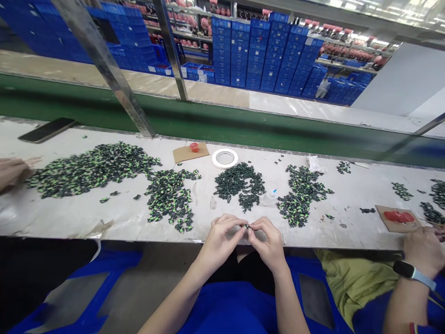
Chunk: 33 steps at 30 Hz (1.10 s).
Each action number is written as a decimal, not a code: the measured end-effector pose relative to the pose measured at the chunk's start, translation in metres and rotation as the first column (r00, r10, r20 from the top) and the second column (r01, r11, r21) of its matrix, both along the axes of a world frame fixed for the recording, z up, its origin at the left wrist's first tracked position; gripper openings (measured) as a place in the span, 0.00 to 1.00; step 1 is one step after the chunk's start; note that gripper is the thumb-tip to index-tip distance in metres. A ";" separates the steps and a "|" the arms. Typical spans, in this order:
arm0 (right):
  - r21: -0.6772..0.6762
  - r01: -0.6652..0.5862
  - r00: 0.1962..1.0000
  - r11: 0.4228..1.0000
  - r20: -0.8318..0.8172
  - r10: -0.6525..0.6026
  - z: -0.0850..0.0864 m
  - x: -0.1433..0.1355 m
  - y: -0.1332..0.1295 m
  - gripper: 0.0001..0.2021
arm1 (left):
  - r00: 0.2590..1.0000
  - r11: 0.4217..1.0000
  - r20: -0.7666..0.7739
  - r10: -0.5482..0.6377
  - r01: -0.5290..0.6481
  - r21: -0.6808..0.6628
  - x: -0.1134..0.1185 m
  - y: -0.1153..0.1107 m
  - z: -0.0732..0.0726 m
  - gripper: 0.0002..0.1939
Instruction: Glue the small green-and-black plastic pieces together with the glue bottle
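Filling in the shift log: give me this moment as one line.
left hand and right hand: pinching one small dark part together | piles of parts on table | co-workers' hands either side

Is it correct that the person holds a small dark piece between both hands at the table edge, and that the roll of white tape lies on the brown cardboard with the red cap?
Not quite. In the head view the roll of white tape lies on the bare table, beside the brown cardboard, not on it. Only the red cap sits on the cardboard. Left hand and right hand do pinch a small dark piece.
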State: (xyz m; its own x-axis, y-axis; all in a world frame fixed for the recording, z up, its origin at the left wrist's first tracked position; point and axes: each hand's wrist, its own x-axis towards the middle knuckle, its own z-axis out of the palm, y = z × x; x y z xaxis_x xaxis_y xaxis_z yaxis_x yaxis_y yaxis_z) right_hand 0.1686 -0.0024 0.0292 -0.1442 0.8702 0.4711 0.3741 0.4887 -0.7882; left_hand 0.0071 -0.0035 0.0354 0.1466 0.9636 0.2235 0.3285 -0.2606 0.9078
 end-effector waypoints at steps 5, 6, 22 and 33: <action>0.069 -0.002 1.000 0.998 0.014 0.001 0.001 -0.003 -0.002 0.05 | 0.999 0.999 -0.031 0.029 -0.030 -0.028 0.002 -0.007 0.009 0.07; 0.078 -0.003 1.000 0.997 0.020 0.001 0.001 -0.003 -0.002 0.05 | 0.999 0.999 -0.038 0.035 -0.036 -0.029 0.003 -0.007 0.010 0.07; -0.048 0.021 0.999 0.999 0.042 -0.019 -0.011 0.015 0.002 0.06 | 0.996 0.994 -0.087 -0.035 0.026 -0.104 0.003 0.004 -0.015 0.13; 0.132 0.772 0.604 0.622 0.153 -0.782 -0.017 0.079 0.036 0.30 | 0.557 0.780 -0.621 0.551 -0.609 0.145 -0.079 0.045 -0.007 0.12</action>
State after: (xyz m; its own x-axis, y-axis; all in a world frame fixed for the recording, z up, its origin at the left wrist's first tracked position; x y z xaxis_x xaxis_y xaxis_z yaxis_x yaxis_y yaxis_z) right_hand 0.2474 0.0336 0.0118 0.4915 0.6719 0.5540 0.7594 -0.0194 -0.6503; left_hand -0.0715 0.0417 0.0287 -0.3792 0.8986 0.2209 0.8541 0.2481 0.4571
